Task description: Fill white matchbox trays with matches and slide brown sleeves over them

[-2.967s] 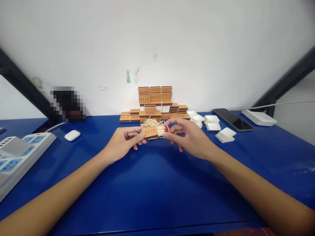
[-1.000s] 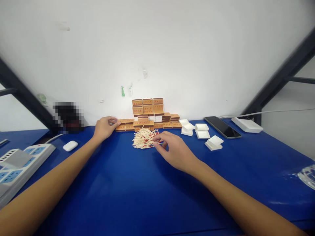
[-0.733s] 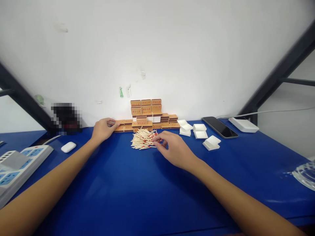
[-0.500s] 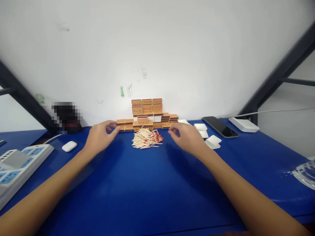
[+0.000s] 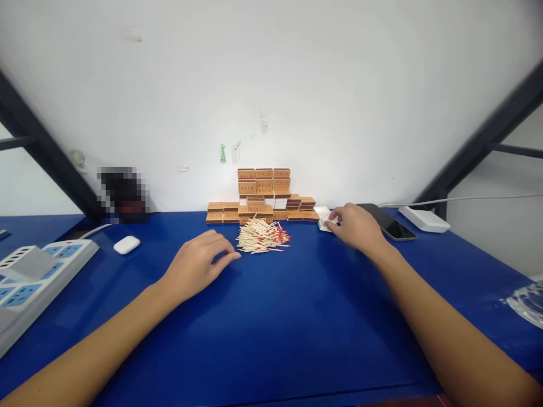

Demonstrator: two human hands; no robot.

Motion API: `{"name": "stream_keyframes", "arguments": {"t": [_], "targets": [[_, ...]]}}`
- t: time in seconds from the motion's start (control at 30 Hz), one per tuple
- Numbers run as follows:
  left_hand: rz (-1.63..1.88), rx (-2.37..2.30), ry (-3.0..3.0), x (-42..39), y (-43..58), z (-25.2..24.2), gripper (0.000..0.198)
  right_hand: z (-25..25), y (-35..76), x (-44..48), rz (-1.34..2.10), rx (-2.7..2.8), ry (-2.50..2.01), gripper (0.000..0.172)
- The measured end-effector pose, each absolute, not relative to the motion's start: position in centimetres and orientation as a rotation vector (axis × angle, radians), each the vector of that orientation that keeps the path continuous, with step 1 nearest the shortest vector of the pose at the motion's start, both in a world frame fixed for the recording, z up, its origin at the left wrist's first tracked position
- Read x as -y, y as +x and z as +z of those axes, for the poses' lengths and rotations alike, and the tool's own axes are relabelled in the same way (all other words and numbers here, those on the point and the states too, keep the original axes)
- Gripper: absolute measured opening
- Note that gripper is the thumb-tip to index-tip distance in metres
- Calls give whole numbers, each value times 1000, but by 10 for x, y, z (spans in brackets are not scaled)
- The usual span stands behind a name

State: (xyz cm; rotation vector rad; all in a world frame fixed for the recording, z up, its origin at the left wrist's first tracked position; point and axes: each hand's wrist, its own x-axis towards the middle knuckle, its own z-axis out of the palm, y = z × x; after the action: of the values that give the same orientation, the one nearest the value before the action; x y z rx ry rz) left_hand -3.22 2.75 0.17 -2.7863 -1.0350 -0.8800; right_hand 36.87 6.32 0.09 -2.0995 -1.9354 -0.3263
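A loose pile of red-tipped matches [image 5: 258, 236] lies on the blue table, in front of stacked orange matchboxes [image 5: 263, 185]. Close to the pile's left side is my left hand [image 5: 202, 261], its fingers loosely bent with thumb and forefinger a little apart, nothing visible between them. To the right of the stack, my right hand [image 5: 360, 227] has its thumb and fingertips closed at a small white matchbox tray [image 5: 323, 216]. That hand covers part of the white pieces, so how many lie there is hidden.
A black phone [image 5: 396, 226] and a white flat device [image 5: 424, 219] lie at the back right. A power strip [image 5: 76, 271] and a white earbud case [image 5: 126, 244] are on the left. Clear plastic [image 5: 528, 302] sits at the right edge. The wall stands behind the matchboxes.
My left hand has come nearer and rightward, from the matchboxes to beside the match pile. My right hand has moved right, away from the pile onto the white trays. The view has shifted slightly.
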Motion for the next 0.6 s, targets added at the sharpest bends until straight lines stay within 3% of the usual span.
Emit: {"name": "stream_keyframes", "arguments": {"t": [0.6], "targets": [[-854, 1006, -2719, -25, -34, 9, 25, 13, 355, -56, -351, 1896, -1948, 21]]}}
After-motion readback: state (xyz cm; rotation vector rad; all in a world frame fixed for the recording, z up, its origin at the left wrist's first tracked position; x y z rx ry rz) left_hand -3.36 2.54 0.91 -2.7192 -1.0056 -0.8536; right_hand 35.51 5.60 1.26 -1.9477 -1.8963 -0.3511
